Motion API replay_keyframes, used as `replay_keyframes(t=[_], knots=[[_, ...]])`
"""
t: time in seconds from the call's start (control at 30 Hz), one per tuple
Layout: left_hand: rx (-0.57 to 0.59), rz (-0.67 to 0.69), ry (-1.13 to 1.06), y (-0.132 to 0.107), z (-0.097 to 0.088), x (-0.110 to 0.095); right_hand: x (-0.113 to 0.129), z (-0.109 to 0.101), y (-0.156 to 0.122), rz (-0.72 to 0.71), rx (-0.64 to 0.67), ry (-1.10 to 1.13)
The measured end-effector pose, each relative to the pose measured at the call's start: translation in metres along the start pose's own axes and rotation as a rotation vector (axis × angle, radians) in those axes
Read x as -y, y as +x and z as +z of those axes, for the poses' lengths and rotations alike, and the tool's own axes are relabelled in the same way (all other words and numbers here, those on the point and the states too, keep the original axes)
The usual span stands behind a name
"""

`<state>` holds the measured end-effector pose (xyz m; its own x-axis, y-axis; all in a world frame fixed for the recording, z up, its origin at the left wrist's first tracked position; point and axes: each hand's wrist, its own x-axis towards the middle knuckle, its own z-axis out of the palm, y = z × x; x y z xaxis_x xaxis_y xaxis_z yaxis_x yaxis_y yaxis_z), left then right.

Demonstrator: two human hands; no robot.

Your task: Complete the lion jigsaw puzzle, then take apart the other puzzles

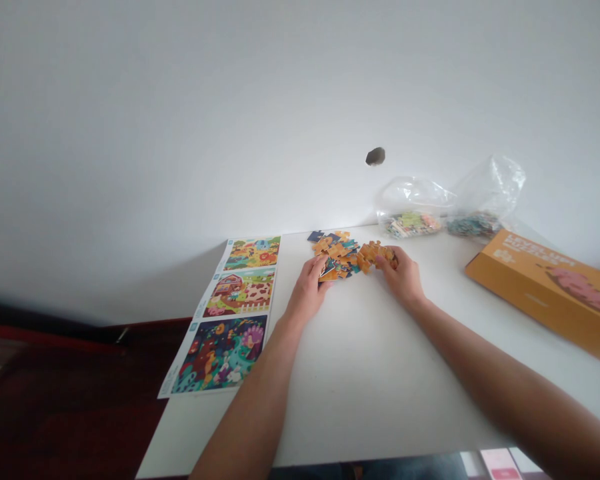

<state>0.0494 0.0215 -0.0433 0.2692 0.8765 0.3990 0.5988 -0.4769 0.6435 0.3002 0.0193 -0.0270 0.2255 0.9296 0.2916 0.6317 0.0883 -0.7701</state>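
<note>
A heap of jigsaw puzzle pieces [341, 251], some orange-backed and some dark blue or teal, lies on the white table near the wall. At the heap's near left side, my left hand [307, 288] has its thumb and fingers closed on puzzle pieces at the edge. My right hand [403, 273] is just right of the heap, its fingers closed on a cluster of orange puzzle pieces [371, 255]. How many pieces each hand holds is hidden by the fingers and the overlap.
Left of my hands lies a sheet with three printed pictures [237, 293], along the table's left edge. Two clear plastic bags of pieces [414, 223] stand by the wall. An orange puzzle box [550, 287] lies at the right. The wall has a hole [375, 157].
</note>
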Motion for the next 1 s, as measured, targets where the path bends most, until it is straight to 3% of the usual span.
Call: replay_keyframes(t=[0.1, 0.23, 0.3, 0.47, 0.67, 0.83, 0.93, 1.0], knots=[[-0.013, 0.003, 0.003, 0.0, 0.0, 0.0, 0.002, 0.0, -0.001, -0.093, 0.026, 0.008], [0.02, 0.041, 0.069, -0.001, -0.001, -0.007, 0.003, 0.001, -0.003, -0.424, 0.169, 0.002], [0.062, 0.063, 0.128, -0.002, -0.003, -0.013, 0.002, 0.001, -0.004, -0.524, 0.27, -0.019], [0.137, 0.027, 0.229, -0.004, -0.002, -0.019, -0.002, 0.003, -0.004, -0.49, 0.343, -0.079], [0.036, -0.087, 0.246, -0.001, 0.004, -0.004, 0.0, 0.002, -0.006, -0.431, 0.404, -0.235], [-0.02, -0.16, 0.262, -0.001, 0.0, 0.0, 0.007, -0.001, -0.01, -0.471, 0.438, -0.224], [-0.036, -0.103, 0.274, -0.002, -0.009, -0.012, 0.01, -0.002, -0.013, -0.524, 0.481, -0.167], [0.001, 0.033, 0.262, -0.003, -0.015, -0.021, 0.012, -0.002, -0.014, -0.545, 0.511, -0.122]])
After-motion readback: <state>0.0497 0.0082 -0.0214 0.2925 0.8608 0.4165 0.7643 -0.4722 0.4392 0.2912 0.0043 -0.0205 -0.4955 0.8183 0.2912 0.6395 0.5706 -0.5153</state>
